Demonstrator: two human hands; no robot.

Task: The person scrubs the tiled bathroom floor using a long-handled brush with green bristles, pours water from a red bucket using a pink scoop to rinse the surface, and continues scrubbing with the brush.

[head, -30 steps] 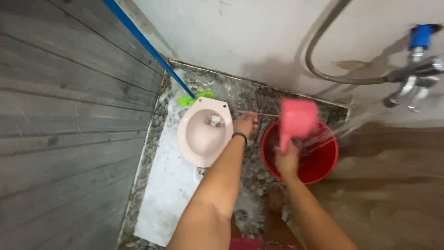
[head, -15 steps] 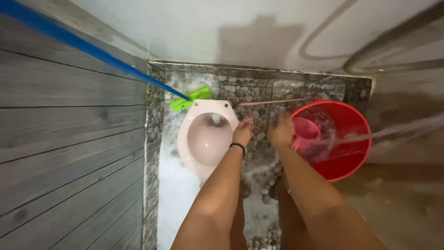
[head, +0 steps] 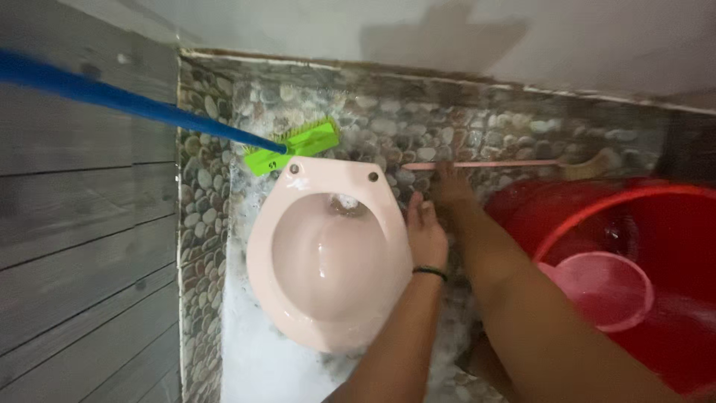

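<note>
My left hand (head: 425, 233), with a dark band on the wrist, lies flat against the right rim of a pale pink toilet bowl (head: 283, 298) set in a pebble floor. My right hand (head: 450, 185) reaches past it, and its fingertips touch a thin pink stick-like handle (head: 492, 163) lying on the pebbles along the back wall. It holds nothing. A pink plastic scoop (head: 605, 289) floats in the water of a red bucket (head: 671, 224) at the right, beside my right forearm.
A green brush head (head: 294, 146) on a blue pole (head: 112, 98) rests just behind the toilet, the pole slanting up to the left. Grey plank wall (head: 82, 246) stands on the left, a white wall behind. Foam covers the floor in front of the toilet.
My right hand has let go of the pink scoop, which now floats in the bucket, and has reached forward to the thin pink handle. The view has moved closer and lower.
</note>
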